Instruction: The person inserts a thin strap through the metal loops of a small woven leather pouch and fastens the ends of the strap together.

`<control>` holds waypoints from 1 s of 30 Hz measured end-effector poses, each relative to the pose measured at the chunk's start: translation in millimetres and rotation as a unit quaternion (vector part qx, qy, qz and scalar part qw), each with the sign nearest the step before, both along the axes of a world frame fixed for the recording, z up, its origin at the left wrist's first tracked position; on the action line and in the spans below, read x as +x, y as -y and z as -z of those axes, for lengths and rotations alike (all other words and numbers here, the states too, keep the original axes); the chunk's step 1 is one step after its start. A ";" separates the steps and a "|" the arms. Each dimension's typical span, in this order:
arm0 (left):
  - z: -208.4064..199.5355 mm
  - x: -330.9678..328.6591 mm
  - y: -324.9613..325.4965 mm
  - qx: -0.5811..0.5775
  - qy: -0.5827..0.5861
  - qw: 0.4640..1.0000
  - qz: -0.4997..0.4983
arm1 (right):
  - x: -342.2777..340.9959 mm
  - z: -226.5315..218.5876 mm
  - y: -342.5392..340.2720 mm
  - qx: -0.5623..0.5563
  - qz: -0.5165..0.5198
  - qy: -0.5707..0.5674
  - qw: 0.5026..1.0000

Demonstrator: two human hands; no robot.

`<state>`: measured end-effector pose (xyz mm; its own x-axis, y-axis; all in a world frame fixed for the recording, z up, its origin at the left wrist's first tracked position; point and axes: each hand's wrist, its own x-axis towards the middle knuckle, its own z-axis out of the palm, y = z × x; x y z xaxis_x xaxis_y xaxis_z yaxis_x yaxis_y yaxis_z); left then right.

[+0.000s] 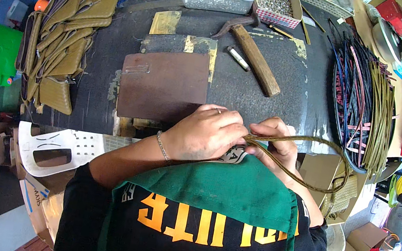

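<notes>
In front of my chest, at the table's near edge, both hands pinch a thin olive-brown leather strap (316, 140). It bends into a wide loop that reaches out past my right hand. My left hand (206, 133) is closed around the strap's end area, its knuckles up. The fingers of my right hand (279, 145) are closed on the strap just beside it. The exact ends are hidden between my fingers. A flat brown board (164, 86) lies on the table next to my left hand, with a small metal piece on it.
A wooden-handled hammer (257, 60) and a white marker (239, 58) lie beyond my hands. Olive woven leather pouches (68, 45) are heaped at left. Straps (380, 118) fill a tray at right. A clear bin (215, 3) of small metal parts stands at the back.
</notes>
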<state>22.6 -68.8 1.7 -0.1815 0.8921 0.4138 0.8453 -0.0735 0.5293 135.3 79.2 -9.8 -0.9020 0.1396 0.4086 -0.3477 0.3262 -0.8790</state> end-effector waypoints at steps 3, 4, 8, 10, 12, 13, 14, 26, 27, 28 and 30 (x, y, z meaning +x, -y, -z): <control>-1.1 1.2 1.2 -0.014 -0.016 1.000 0.005 | 2.2 6.1 0.7 0.032 0.004 -0.003 0.999; -1.2 1.9 1.7 -0.014 -0.015 1.000 0.005 | 1.9 5.8 1.0 0.053 0.012 -0.022 0.998; -7.2 2.4 2.9 -0.047 -0.044 0.998 0.007 | 3.3 7.1 2.2 0.047 0.017 -0.021 0.999; -11.8 2.2 2.3 -0.081 -0.051 0.995 0.010 | 6.1 6.0 3.0 0.028 0.034 0.000 0.999; -13.4 3.0 2.1 -0.116 -0.058 0.992 0.011 | 9.1 3.3 3.4 0.020 0.035 0.024 0.999; -12.8 3.3 2.8 -0.116 -0.058 0.992 0.008 | 10.4 1.4 3.8 0.012 0.039 0.048 0.998; -12.2 3.6 2.6 -0.113 -0.059 0.992 0.008 | 12.0 -0.9 4.7 -0.015 0.047 0.069 0.996; -5.8 7.5 1.1 -0.070 -0.051 0.996 -0.027 | 12.0 -2.6 10.9 -0.051 0.070 0.113 0.990; -4.9 7.8 0.5 -0.047 -0.051 0.997 -0.035 | 11.5 -2.0 11.4 -0.051 0.071 0.114 0.990; -5.4 8.2 0.2 -0.046 -0.051 0.997 -0.034 | 10.3 -0.4 11.6 -0.023 0.079 0.100 0.992; -7.3 7.4 1.3 -0.047 -0.056 0.996 -0.049 | 6.1 3.9 9.8 0.037 0.075 0.036 0.996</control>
<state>30.0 -70.1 9.0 -0.2262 0.9085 0.3515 0.9001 0.0570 0.4318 141.4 69.4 -13.6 -0.9006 0.2471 0.3577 -0.2269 0.4346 -0.8716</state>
